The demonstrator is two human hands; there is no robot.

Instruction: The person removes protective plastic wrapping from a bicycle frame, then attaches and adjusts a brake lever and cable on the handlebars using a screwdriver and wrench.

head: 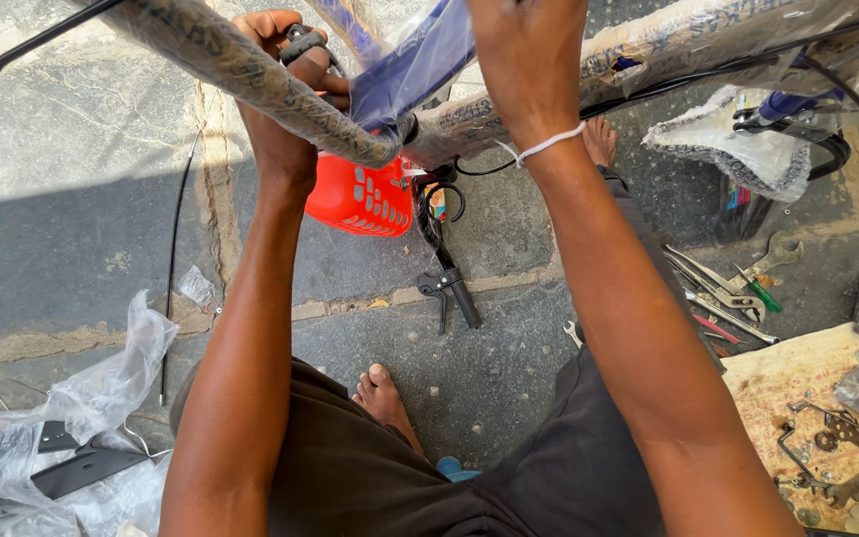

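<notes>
Two hands are raised to a wrapped bicycle frame (pixel 251 80) that crosses the top of the picture. The left hand (pixel 285 70), at the upper centre-left, is closed around a small black part (pixel 302 45) just above the frame tube; the fingers curl tight over it. The right hand (pixel 529 60), at the upper centre, shows only its back, with a white string around the wrist. Its fingers are hidden at the top edge of the picture, so I cannot tell if it is wide or holding something. Between the two hands hangs a blue plastic sheet (pixel 415 65), and both hands are close to it.

Below the frame, near the centre, a red basket (pixel 362 199) stands on the stone floor (pixel 72 179). A black brake lever (pixel 454 288) with its cable hangs just right of the basket. A bare foot (pixel 385 393) rests on the floor at the lower centre, and another foot (pixel 601 139) shows at the upper right of the right wrist.

At the right side, several wrenches and pliers (pixel 728 293) lie together on the floor. A saddle (pixel 748 154) wrapped in plastic is at the upper right. Metal brackets (pixel 842 447) lie on a cardboard sheet (pixel 797 373) at the lower right. At the lower left there is crumpled clear plastic (pixel 62 428) with flat black pieces (pixel 82 467) on it.
</notes>
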